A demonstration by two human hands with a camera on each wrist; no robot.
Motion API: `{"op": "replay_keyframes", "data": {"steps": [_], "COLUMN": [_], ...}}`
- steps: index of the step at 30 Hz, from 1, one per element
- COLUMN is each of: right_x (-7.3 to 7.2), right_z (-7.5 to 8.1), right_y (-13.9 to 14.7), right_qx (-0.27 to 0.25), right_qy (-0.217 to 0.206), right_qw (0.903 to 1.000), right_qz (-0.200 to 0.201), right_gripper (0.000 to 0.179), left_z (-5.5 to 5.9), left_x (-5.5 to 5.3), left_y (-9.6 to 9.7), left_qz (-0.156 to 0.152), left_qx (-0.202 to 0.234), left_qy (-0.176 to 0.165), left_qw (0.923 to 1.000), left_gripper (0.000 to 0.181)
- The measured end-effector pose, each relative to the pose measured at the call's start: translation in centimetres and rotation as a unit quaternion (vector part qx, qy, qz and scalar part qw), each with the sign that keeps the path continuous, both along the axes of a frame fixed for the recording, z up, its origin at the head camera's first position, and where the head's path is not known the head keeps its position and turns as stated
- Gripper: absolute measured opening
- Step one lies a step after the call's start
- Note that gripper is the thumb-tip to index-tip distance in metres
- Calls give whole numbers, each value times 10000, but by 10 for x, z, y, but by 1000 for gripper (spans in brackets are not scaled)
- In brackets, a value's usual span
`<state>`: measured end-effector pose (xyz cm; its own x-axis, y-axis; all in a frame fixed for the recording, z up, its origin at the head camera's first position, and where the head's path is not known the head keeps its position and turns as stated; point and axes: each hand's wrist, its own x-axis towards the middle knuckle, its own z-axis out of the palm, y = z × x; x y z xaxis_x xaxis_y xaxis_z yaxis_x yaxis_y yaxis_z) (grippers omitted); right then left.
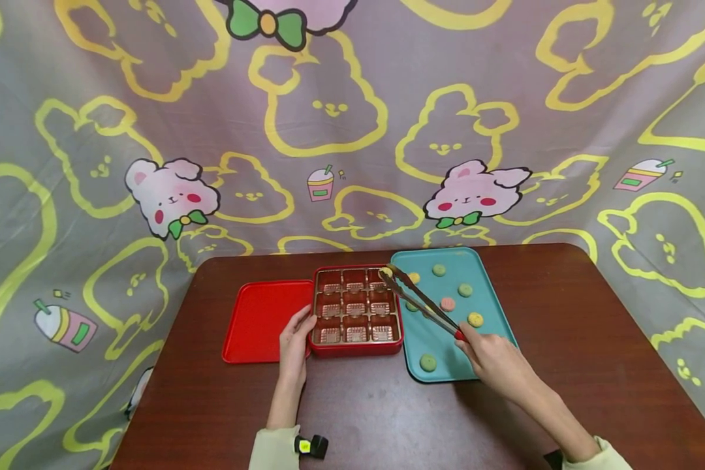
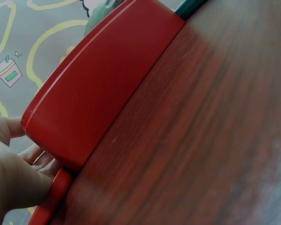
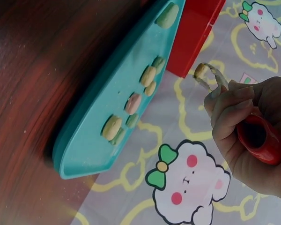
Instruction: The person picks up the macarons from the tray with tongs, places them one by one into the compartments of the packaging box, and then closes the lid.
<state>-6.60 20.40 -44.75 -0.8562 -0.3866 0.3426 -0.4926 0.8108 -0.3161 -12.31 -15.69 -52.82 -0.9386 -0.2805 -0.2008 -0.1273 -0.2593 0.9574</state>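
Observation:
My right hand grips a pair of tongs with red handle ends. Between their tips is a yellow macaron, over the back right corner of a red box. In the right wrist view the same macaron shows at the far end of the tongs. The box holds a clear plastic insert with rows of square compartments. Against the box's left side rests my left hand, its fingers touching the wall. Under the tongs lies part of a teal tray.
Several green, yellow and pink macarons lie spread on the teal tray, among them a green one near its front edge. A red tray-like lid lies left of the box. A patterned curtain hangs behind the brown table.

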Motion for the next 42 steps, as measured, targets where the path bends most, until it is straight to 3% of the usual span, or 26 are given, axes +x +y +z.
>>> {"op": "replay_keyframes", "data": {"steps": [9,18,28,30,37,42], "right_x": [1,2,3,4,3,1], "right_z": [-4,-4,-2,-2,-6,-8], "right_y": [-7,-10,-9,-7,4,14], "right_qx": [-43,34,-150,-232,-122,-44], "right_qy": [26,-237,-678,-626,253,477], "right_qw": [9999,9997,9966,9964,9973,9961], "right_qz": [114,21,-452,-515,-673,-737], "right_gripper": [24,23,20,19,26,25], "left_z": [0,-3,-2,-2,0,-1], "left_x": [0,0,0,0,0,0], "left_y": [1,1,1,1,-1,-2], "left_qz": [-43,-76,-3,-10,-30,-44], "left_qx": [-95,-71,-71,-77,-65,-26], "left_qy": [-8,-105,-53,-38,-52,-48], "left_qw": [9999,9999,10000,10000,10000,10000], "left_gripper": [42,43,44,44,44,43]}}
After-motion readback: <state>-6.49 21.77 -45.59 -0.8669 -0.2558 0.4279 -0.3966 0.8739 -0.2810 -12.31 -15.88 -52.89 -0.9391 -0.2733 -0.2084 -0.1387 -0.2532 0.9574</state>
